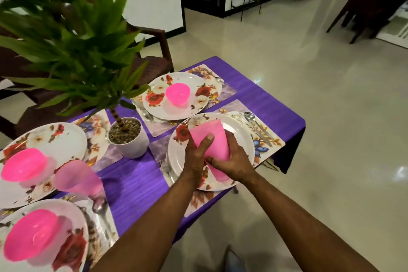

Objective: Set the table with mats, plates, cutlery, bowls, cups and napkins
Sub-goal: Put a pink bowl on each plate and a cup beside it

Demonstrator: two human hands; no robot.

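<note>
Over the flowered plate (241,137) on the near right mat (268,142), both my hands hold a nested stack of pink cups (215,139), tilted. My left hand (195,157) grips the upper cup from the left side. The lower end of the stack is wrapped by my right hand (231,162). A spoon and knife (256,125) lie on the mat to the right of this plate. The far plate (176,104) carries a pink bowl (177,93). Two left plates each hold an upturned pink bowl (24,166) (31,235), and a pink cup (77,176) stands between them.
A white pot (130,139) with a tall green plant (72,35) stands in the middle of the purple tablecloth (132,185). A wooden chair (154,51) is behind the table. Tiled floor lies to the right, with dark chairs (366,2) at the far right.
</note>
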